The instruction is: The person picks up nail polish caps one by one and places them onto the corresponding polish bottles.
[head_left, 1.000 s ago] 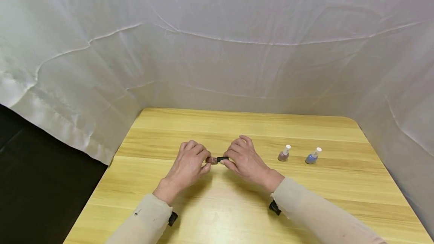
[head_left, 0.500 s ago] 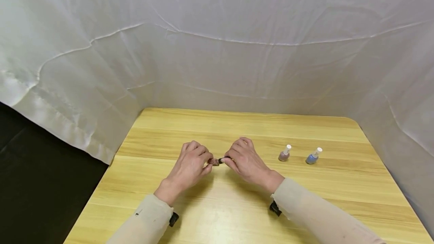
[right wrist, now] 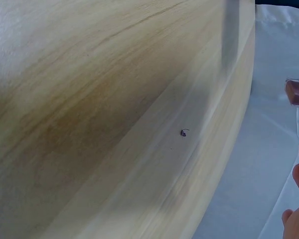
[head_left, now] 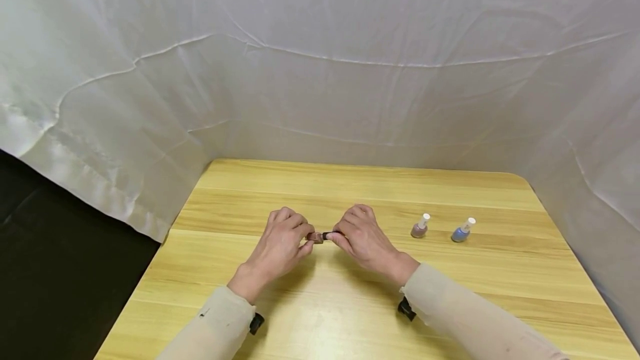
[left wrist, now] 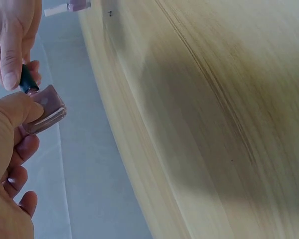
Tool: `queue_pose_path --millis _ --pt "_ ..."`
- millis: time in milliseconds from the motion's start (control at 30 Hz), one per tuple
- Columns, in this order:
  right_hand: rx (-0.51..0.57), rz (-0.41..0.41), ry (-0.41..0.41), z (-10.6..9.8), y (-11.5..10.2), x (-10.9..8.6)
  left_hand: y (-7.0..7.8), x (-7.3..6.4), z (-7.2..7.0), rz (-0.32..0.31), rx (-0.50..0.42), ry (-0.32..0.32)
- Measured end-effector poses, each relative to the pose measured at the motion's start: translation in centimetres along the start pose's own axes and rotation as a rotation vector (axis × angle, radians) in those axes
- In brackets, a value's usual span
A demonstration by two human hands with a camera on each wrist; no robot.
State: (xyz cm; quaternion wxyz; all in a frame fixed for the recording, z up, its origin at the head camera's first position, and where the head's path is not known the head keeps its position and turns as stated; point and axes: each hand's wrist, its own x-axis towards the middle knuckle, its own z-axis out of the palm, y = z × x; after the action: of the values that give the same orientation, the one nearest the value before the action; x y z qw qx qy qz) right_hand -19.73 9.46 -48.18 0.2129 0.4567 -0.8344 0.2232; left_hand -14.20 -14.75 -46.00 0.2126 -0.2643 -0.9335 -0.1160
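Note:
A square glass nail polish bottle [left wrist: 52, 102] with mauve-brown polish lies between the hands, on its side in the head view. My left hand [head_left: 282, 240] pinches its glass body between thumb and fingers. The black cap [left wrist: 28, 79] is pinched by the thumb and fingers of my right hand [head_left: 362, 238]. A short bit of neck shows between cap and glass in the left wrist view. The right wrist view catches only the bottle [right wrist: 296, 92] and some fingertips at its right edge.
Upright to the right on the wooden table [head_left: 370, 188] stand a mauve nail polish bottle [head_left: 419, 230] and a blue one [head_left: 460, 234], both white-capped. A small dark mark [right wrist: 184, 133] is on the tabletop. Pale cloth [head_left: 350, 99] hangs behind and at the sides.
My left hand and the bottle have shifted slightly to the right. The right fingers now cover more of the black cap. The two standing bottles stay in place.

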Motion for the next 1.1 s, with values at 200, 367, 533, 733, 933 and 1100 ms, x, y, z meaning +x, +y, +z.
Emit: queue_pose_path --millis 200,367,533,733,933,1100 --pt "0.010 0.011 -0.011 -0.03 -0.17 -0.03 0.09 -0.01 -0.05 -0.018 -0.017 -0.011" --pt "0.059 -0.015 0.036 0.15 -0.36 -0.20 0.15 -0.04 -0.10 -0.035 -0.033 -0.018" --pt "0.073 -0.038 0.111 0.52 -0.32 -0.23 0.14 -0.08 -0.10 -0.041 -0.045 -0.020" --pt "0.059 -0.037 0.129 0.56 -0.25 -0.30 0.24 -0.13 -0.08 -0.027 -0.025 -0.021" --pt "0.052 -0.032 0.128 0.46 -0.19 -0.34 0.29 -0.17 -0.14 -0.017 -0.015 -0.014" --pt "0.039 -0.018 0.112 0.57 -0.11 -0.49 0.24 -0.18 -0.08 -0.012 -0.005 -0.003"
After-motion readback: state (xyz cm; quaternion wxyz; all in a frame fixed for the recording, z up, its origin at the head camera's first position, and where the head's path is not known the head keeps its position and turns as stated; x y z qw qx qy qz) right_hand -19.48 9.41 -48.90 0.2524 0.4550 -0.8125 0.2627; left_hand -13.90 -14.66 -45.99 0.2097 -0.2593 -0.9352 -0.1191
